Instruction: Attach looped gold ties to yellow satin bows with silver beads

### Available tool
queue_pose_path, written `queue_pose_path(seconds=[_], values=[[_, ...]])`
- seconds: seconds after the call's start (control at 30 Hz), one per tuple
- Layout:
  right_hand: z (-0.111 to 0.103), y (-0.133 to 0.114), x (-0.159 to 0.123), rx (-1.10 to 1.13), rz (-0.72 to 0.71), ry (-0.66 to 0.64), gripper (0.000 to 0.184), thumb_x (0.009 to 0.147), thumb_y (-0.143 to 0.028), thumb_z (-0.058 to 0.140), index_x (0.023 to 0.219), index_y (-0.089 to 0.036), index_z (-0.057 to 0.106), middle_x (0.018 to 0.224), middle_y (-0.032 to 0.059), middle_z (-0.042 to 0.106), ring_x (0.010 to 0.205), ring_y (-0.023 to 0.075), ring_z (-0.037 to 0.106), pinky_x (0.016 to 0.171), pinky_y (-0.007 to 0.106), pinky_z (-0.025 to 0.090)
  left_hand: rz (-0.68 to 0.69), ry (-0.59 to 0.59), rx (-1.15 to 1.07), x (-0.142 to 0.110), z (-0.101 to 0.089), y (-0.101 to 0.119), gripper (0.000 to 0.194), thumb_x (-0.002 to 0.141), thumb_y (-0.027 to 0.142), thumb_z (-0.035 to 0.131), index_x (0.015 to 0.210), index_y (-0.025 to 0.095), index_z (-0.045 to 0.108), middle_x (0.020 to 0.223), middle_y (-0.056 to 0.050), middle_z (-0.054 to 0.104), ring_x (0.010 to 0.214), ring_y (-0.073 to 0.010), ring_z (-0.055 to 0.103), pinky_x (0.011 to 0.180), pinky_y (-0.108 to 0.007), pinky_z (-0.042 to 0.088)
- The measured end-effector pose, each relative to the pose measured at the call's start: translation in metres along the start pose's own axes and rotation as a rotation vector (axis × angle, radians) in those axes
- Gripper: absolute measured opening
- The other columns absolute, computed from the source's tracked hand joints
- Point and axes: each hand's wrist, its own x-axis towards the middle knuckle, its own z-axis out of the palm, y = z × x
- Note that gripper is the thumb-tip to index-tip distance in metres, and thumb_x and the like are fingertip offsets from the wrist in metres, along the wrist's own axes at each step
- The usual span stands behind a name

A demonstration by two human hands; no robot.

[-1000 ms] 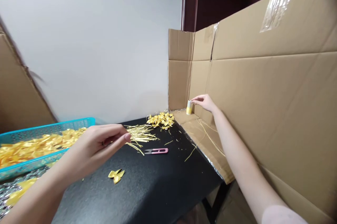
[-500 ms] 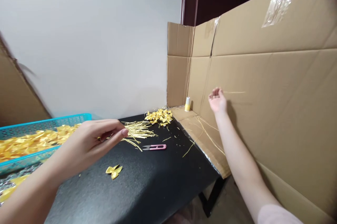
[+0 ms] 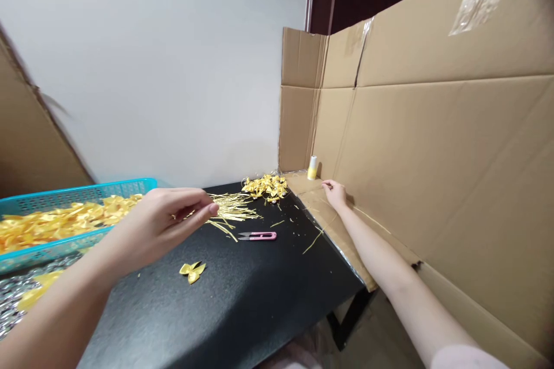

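Note:
My left hand (image 3: pixel 171 216) hovers over the black table, thumb and fingertips pressed together; whatever sits in the pinch is hidden or too small to make out. Behind its fingertips lies a bundle of thin gold strips (image 3: pixel 237 207). My right hand (image 3: pixel 336 194) reaches out over the cardboard at the right, fingers closed, and I cannot tell what is in them. A white and yellow thread spool (image 3: pixel 312 168) stands upright just beyond that hand. Pink thread snips (image 3: pixel 258 236) rest on the table between my hands. Closer to me is a yellow ribbon bow (image 3: pixel 193 272).
At left, a blue plastic basket (image 3: pixel 86 189) holds many yellow ribbon pieces. Clear shiny beads (image 3: pixel 19 299) lie before it. A pile of yellow bows (image 3: pixel 265 186) sits by the wall. A tall cardboard screen (image 3: pixel 433 144) borders the right side.
My right hand has come down and left from in front of the cardboard screen, closer to the spool, and its fingers have closed. My left hand keeps its pinch. The view has shifted slightly.

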Motion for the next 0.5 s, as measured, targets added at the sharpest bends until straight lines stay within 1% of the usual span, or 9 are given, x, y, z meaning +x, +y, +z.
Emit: queue_pose_path(seconds=[0.1,0.27,0.5], values=[[0.0015,-0.0011,-0.0022,-0.102,-0.016,-0.019,0.028,0.094,-0.033,0.055,0.117,-0.018,0.058,0.121,0.0087,0.059,0.101,0.0202,0.061,0.086,0.041,0.053,-0.006,0.001,0.014,-0.0005,0.0007,-0.0025,0.036,0.09,0.044,0.046,0.07,0.019,0.062,0.056,0.001,0.053,0.05,-0.0097,0.041,0.047,-0.021,0.031],[0.0037,-0.0037,-0.0041,-0.242,-0.017,-0.115,0.029,0.093,-0.032,0.055,0.118,-0.017,0.058,0.12,0.0087,0.059,0.1,0.0201,0.061,0.085,0.041,0.053,-0.016,-0.004,0.012,-0.0002,0.0016,-0.0025,0.036,0.09,0.044,0.046,0.07,0.019,0.062,0.055,0.001,0.053,0.05,-0.0098,0.041,0.047,-0.021,0.031],[0.0044,0.0001,-0.0022,-0.304,-0.035,-0.141,0.028,0.093,-0.032,0.055,0.117,-0.017,0.058,0.119,0.0087,0.06,0.1,0.02,0.061,0.085,0.041,0.053,-0.008,-0.004,0.008,0.0009,0.0014,-0.0022,0.036,0.09,0.044,0.046,0.071,0.018,0.062,0.055,0.002,0.054,0.049,-0.0091,0.042,0.046,-0.02,0.032]])
